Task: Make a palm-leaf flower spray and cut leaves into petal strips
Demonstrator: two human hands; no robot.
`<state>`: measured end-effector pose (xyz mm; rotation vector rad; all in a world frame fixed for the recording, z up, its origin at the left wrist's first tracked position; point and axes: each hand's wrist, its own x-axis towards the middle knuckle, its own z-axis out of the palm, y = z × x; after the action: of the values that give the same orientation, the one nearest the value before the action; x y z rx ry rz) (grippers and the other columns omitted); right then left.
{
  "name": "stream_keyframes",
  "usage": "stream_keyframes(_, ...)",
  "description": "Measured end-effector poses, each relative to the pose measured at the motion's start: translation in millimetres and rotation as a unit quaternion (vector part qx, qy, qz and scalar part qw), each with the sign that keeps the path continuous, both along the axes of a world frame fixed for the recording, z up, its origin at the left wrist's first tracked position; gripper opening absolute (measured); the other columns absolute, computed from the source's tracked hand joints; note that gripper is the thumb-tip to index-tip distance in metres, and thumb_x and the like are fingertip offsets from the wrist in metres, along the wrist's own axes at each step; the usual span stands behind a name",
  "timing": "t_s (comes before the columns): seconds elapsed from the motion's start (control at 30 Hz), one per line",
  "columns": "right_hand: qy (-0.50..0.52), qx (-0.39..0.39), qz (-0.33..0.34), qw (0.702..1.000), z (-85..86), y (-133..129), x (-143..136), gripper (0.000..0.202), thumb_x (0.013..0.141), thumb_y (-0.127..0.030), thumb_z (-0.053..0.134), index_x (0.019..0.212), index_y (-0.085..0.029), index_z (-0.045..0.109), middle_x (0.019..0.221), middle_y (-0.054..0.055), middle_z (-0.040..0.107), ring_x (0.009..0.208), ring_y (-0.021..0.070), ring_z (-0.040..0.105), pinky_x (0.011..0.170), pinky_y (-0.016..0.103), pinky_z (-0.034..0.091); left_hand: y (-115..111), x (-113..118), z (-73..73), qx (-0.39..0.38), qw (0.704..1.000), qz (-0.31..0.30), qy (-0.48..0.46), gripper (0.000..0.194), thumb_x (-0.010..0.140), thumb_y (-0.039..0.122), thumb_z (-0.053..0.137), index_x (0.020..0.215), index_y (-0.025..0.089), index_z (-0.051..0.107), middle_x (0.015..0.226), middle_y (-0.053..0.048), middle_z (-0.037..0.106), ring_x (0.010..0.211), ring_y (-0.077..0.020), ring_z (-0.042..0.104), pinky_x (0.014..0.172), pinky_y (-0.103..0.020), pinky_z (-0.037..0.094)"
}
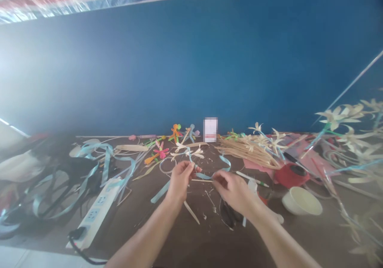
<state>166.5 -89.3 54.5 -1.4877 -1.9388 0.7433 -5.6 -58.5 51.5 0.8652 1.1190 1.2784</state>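
Observation:
Near the middle of the table, my left hand is closed in a pinch on the stem of a cream flower, whose petals spread just above the fingers. Light blue ribbon runs from that stem across to my right hand. The fingers of my right hand are pinched on the ribbon, and a loop of it curls up behind them. Black scissors lie below my right hand, partly hidden by it.
A white power strip and loose blue ribbon lie left. Pale strips, a red tape dispenser, a white bowl and more cream flowers are right. A blue panel stands behind.

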Motion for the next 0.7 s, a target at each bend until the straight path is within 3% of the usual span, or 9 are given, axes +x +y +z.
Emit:
stream_keyframes(0.1,0.125,-0.003,-0.016,0.992,0.9,3,-30,0.013,0.076,-0.032,0.05,0.08,-0.021,0.056,0.073,0.002,0.063,0.066,0.0165,0.057,0.061,0.025,0.038,-5,9,-2.1,0.024,0.999,0.018,-0.017,0.021,0.067,0.036,0.059,0.069,0.015,0.055,0.066,-0.004,0.064,0.063,-0.0143,0.059,0.061,-0.024,0.043)
stream_keyframes(0.2,0.229,-0.024,-0.032,0.973,-15.0,5,-51,0.014,0.077,-0.032,0.048,0.077,-0.019,0.054,0.068,0.002,0.06,0.06,0.0145,0.054,0.056,0.024,0.039,-9,14,-5.3,0.033,0.999,0.023,-0.028,0.021,0.067,0.035,0.059,0.068,0.014,0.056,0.065,-0.003,0.063,0.06,-0.0139,0.059,0.059,-0.024,0.043)
stream_keyframes(0.3,0.315,-0.088,-0.034,0.945,-31.1,6,-56,0.02,0.078,-0.034,0.048,0.068,-0.017,0.052,0.052,-0.002,0.051,0.044,0.0105,0.046,0.046,0.022,0.036,-11,13,-9.4,0.024,0.999,0.008,-0.03,0.019,0.067,0.033,0.059,0.067,0.014,0.057,0.067,-0.004,0.063,0.061,-0.0136,0.058,0.063,-0.025,0.043)
stream_keyframes(0.4,0.397,-0.171,-0.029,0.901,-36.5,4,-52,0.024,0.077,-0.038,0.048,0.068,-0.016,0.051,0.049,-0.003,0.05,0.04,0.0093,0.044,0.043,0.021,0.037,-11,11,-14.3,0.0,0.999,-0.028,-0.045,0.018,0.067,0.031,0.06,0.067,0.013,0.058,0.067,-0.005,0.063,0.062,-0.013,0.058,0.064,-0.025,0.043)
stream_keyframes(0.47,0.416,-0.189,-0.028,0.889,-34.8,1,-47,0.025,0.076,-0.039,0.051,0.07,-0.015,0.053,0.054,0.0,0.055,0.046,0.0106,0.049,0.046,0.022,0.039,-11,10,-17.6,-0.009,0.998,-0.043,-0.048,0.019,0.066,0.032,0.06,0.067,0.013,0.058,0.067,-0.005,0.063,0.059,-0.0122,0.056,0.06,-0.024,0.043)
stream_keyframes(0.57,0.409,-0.156,-0.049,0.898,-31.9,1,-43,0.024,0.07,-0.038,0.058,0.074,-0.014,0.056,0.065,0.004,0.061,0.056,0.0133,0.055,0.052,0.023,0.042,-11,10,-21.2,-0.005,0.999,-0.036,-0.033,0.021,0.065,0.033,0.061,0.067,0.012,0.06,0.061,-0.003,0.061,0.051,-0.0105,0.052,0.053,-0.022,0.041)
stream_keyframes(0.7,0.431,-0.147,-0.083,0.886,-37.5,3,-44,0.028,0.069,-0.039,0.059,0.082,-0.015,0.056,0.065,0.003,0.06,0.05,0.0127,0.053,0.046,0.022,0.041,-13,14,-21.4,0.0,1.0,-0.007,0.001,0.025,0.061,0.037,0.063,0.068,0.013,0.062,0.056,-0.002,0.059,0.048,-0.0111,0.051,0.048,-0.022,0.039)
